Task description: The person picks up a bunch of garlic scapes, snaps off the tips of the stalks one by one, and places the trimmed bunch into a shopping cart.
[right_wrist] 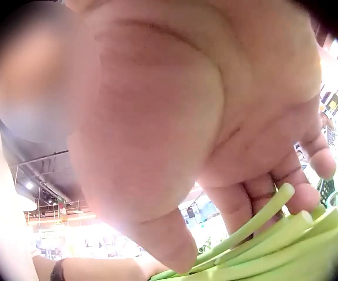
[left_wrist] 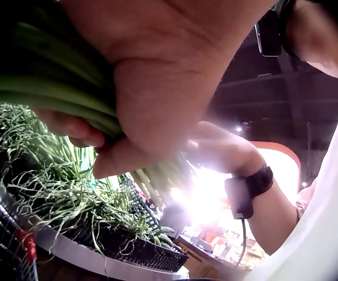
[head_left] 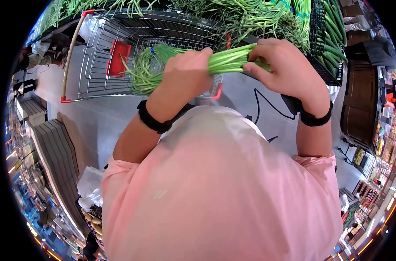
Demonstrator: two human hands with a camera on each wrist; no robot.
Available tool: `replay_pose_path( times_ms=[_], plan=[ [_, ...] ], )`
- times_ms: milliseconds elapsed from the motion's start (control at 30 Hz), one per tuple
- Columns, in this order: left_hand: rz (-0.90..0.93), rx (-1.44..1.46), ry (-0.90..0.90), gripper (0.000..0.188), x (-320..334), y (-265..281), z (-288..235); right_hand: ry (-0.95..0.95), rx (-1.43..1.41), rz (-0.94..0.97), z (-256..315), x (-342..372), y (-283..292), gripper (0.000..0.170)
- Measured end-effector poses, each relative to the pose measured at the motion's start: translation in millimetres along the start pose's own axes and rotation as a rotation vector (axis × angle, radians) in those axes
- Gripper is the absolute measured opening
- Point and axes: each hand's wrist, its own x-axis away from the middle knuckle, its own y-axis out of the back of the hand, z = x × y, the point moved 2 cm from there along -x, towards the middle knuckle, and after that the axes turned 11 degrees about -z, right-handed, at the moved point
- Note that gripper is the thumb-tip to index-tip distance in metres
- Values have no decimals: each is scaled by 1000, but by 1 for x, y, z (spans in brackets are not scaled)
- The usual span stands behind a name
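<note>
A bunch of garlic scapes (head_left: 230, 59) stretches between the two hands in the head view. The left hand (head_left: 187, 71) grips it around the middle, fingers wrapped over the green stems. To its left the thin curling ends (head_left: 145, 80) hang over the shopping cart, with a blue tie (head_left: 152, 50) around part of them. At the thick pale cut ends (right_wrist: 298, 225), the right hand (head_left: 289, 67) has curved fingers on one side and its thumb on the other, pinching the stems. The right palm stands off from the stems in the right wrist view.
The wire shopping cart (head_left: 91, 82) with red corners stands ahead on the left. Behind it, more garlic scapes (head_left: 250, 21) are heaped on a display. A black crate (head_left: 332, 71) of cucumbers (head_left: 332, 35) is at the right. A black cable (head_left: 267, 102) hangs near the right wrist.
</note>
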Motion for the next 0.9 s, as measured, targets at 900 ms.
replay_pose_path(
  times_ms=[900],
  plan=[
    [-53,-25,-54,34,3,-10,-6,-72,-209,-148,-9,19,-21,8]
  ],
)
